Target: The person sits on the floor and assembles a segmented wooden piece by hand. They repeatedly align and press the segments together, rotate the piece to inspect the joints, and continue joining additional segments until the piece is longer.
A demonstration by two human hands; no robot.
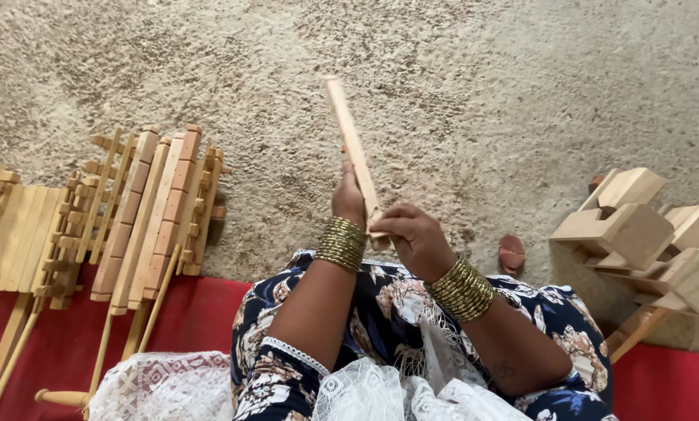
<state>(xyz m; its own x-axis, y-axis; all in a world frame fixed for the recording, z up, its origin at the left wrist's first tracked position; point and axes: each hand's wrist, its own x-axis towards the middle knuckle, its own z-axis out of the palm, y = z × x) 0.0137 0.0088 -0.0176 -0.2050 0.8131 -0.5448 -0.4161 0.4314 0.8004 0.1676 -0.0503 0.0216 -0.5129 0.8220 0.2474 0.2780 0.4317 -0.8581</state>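
Over the lap, near the middle of the rough floor point(459, 93): both hands hold one long flat wooden slat point(351, 144). Slat stands nearly upright, tilted slightly left at the top, its lower end down between the hands. Left hand point(348, 199) sits behind the slat's lower part, grip closed on it, fingers mostly hidden. Right hand point(413, 234) has its grip pinched narrow on the slat's bottom end, thumb and fingertips touching the wood. Stacked gold bangles point(340, 243) on the left wrist; a similar stack on the right. Floral dark-blue garment point(381, 312) and white lace cloth point(170, 386) cover the lap.

Left side of floor, partly on a red mat point(197, 312): finished wooden slatted racks point(154, 210) lying flat, side by side, long handles pointing toward the near edge. Right side of floor, well apart from the hands: heap of chunky notched wooden blocks point(638, 234). Small reddish-brown piece point(512, 252) lies on the floor between the right hand and the blocks; cannot tell what it is.
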